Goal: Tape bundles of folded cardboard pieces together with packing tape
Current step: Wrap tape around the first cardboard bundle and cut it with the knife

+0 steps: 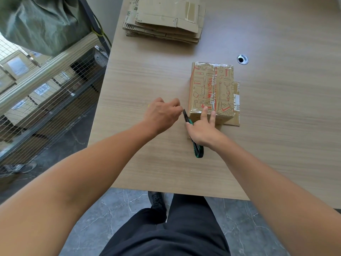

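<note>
A bundle of folded printed cardboard (212, 89), wrapped lengthwise in clear tape, lies on the wooden table (147, 74). My right hand (202, 129) grips a green and black utility knife (197, 148) at the bundle's near left corner. Its index and middle fingers stretch out and press on the bundle's near edge. The knife's blade tip (184, 113) points up and left toward my left hand (162, 113). That hand hovers just left of the bundle with its fingers curled. I cannot tell whether it pinches anything.
A stack of flattened plain cardboard (164, 21) lies at the table's far edge. A round cable hole (242, 59) sits right of the bundle. A wire-mesh cage with boxes (46, 100) and a green sack (36, 21) stand left of the table.
</note>
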The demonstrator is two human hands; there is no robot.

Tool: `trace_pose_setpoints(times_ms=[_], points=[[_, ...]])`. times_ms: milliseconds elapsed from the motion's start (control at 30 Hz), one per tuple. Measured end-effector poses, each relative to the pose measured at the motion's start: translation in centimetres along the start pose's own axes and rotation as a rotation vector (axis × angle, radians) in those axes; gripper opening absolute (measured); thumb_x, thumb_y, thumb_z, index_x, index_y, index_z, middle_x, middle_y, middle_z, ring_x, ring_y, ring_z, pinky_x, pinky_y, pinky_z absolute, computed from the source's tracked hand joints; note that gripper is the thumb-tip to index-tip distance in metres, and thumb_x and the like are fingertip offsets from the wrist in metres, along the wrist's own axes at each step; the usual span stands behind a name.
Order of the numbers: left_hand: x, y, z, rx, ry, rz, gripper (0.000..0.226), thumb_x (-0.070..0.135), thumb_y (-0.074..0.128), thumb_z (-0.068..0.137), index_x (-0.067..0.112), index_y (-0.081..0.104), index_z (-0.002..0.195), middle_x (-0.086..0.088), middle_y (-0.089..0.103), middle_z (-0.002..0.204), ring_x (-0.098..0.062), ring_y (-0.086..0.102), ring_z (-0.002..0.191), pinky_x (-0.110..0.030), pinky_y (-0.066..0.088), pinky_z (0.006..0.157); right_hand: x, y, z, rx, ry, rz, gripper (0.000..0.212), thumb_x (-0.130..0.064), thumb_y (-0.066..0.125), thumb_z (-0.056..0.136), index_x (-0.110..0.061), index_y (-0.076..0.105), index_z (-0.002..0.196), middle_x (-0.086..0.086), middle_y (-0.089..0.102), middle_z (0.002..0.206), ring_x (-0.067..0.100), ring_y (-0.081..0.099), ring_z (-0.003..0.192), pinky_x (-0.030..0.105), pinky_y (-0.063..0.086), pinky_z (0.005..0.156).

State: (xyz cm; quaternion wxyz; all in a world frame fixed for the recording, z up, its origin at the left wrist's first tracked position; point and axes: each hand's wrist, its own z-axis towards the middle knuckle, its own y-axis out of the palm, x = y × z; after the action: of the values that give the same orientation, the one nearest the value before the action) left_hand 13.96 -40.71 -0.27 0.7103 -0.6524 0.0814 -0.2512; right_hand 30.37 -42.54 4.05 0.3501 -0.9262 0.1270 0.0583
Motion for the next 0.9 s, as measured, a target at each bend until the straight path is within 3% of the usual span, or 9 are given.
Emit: trace_pose_setpoints(times_ms=[133,233,333,500,600,667,733,800,900], points=[[0.6,-0.7,-0.3,0.060,-0.039,-0.052,0.019,0.024,0.056,0.101,0.010,0.068,0.094,-0.003,0.068,0.107,-0.034,0.055,0.060,-0.040,0.046,0.070,0.9,1.5,1.2,0.052,0.056,-0.162,0.060,-0.048,0.032,0.107,-0.003,0.063,0.131,-0.005,-0.054,0.150,0.027,-0.046,0.142,0.076,0.014,0.114],[-0.5,-1.8,-0.5,0.237,-0.097,-0.050,0.017,0.027,0.063,0.097,0.013,0.069,0.089,0.000,0.069,0.101,-0.029,0.058,0.063,-0.036,0.043,0.067,2.4,3.4,1.7,0.116,0.034,-0.244,0.053,-0.050,0.042,0.104,-0.008,0.074,0.109,-0.009,-0.063,0.140,0.024,-0.052,0.138,0.086,0.016,0.103],[-2.8,-1.9,-1.9,0.140,-0.046,0.020,0.014,0.027,0.067,0.095,0.014,0.070,0.089,-0.001,0.069,0.099,-0.032,0.060,0.076,-0.040,0.041,0.071,3.4,4.1,1.8,0.192,-0.060,-0.270,0.052,-0.055,0.040,0.103,-0.015,0.071,0.092,-0.006,-0.057,0.148,0.027,-0.049,0.140,0.084,0.006,0.107],[-5.9,0.5,-8.9,0.092,-0.001,0.123,0.009,0.019,0.079,0.087,0.013,0.073,0.083,-0.005,0.071,0.096,-0.031,0.062,0.076,-0.039,0.043,0.064,5.6,5.7,0.6,0.549,-0.266,-0.231,0.037,-0.049,0.044,0.104,-0.019,0.055,0.085,0.009,-0.018,0.168,0.034,-0.024,0.153,0.075,0.000,0.113],[-5.9,2.6,-12.0,0.115,-0.072,0.073,0.011,0.017,0.080,0.085,0.012,0.075,0.093,-0.008,0.071,0.102,-0.033,0.063,0.078,-0.042,0.048,0.065,6.1,8.1,-0.5,0.697,-0.339,-0.185,0.039,-0.044,0.045,0.103,-0.011,0.062,0.090,0.018,0.045,0.146,0.039,0.039,0.141,0.065,0.021,0.114],[-5.1,3.8,-12.9,0.062,-0.142,-0.001,0.017,0.009,0.078,0.085,0.007,0.074,0.101,-0.016,0.068,0.109,-0.036,0.063,0.081,-0.046,0.053,0.069,4.7,9.2,-0.9,0.565,-0.333,-0.089,0.042,-0.048,0.034,0.105,-0.013,0.054,0.093,0.004,0.062,0.100,0.028,0.061,0.092,0.053,0.039,0.096],[-4.4,4.1,-13.6,0.015,-0.247,-0.097,0.021,0.004,0.072,0.087,0.003,0.072,0.108,-0.022,0.063,0.118,-0.041,0.063,0.089,-0.051,0.055,0.075,2.4,10.3,-0.5,0.351,-0.287,0.037,0.032,-0.047,0.034,0.105,-0.019,0.042,0.095,-0.004,0.054,0.081,0.023,0.054,0.071,0.046,0.042,0.080],[-4.0,4.1,-13.8,0.010,-0.341,-0.201,0.029,0.001,0.070,0.088,0.002,0.069,0.117,-0.024,0.058,0.125,-0.042,0.062,0.101,-0.049,0.054,0.088,0.1,11.1,0.4,0.250,-0.257,0.106,0.025,-0.041,0.038,0.103,-0.016,0.040,0.102,0.003,0.058,0.091,0.032,0.058,0.082,0.047,0.046,0.079],[-3.9,3.7,-14.4,0.002,-0.406,-0.329,0.042,0.001,0.070,0.089,-0.001,0.063,0.129,-0.024,0.053,0.132,-0.041,0.058,0.117,-0.046,0.046,0.105,-3.1,12.9,2.0,0.297,-0.254,0.067,0.031,-0.033,0.045,0.100,-0.007,0.043,0.117,0.016,0.057,0.116,0.040,0.056,0.106,0.050,0.045,0.089]])
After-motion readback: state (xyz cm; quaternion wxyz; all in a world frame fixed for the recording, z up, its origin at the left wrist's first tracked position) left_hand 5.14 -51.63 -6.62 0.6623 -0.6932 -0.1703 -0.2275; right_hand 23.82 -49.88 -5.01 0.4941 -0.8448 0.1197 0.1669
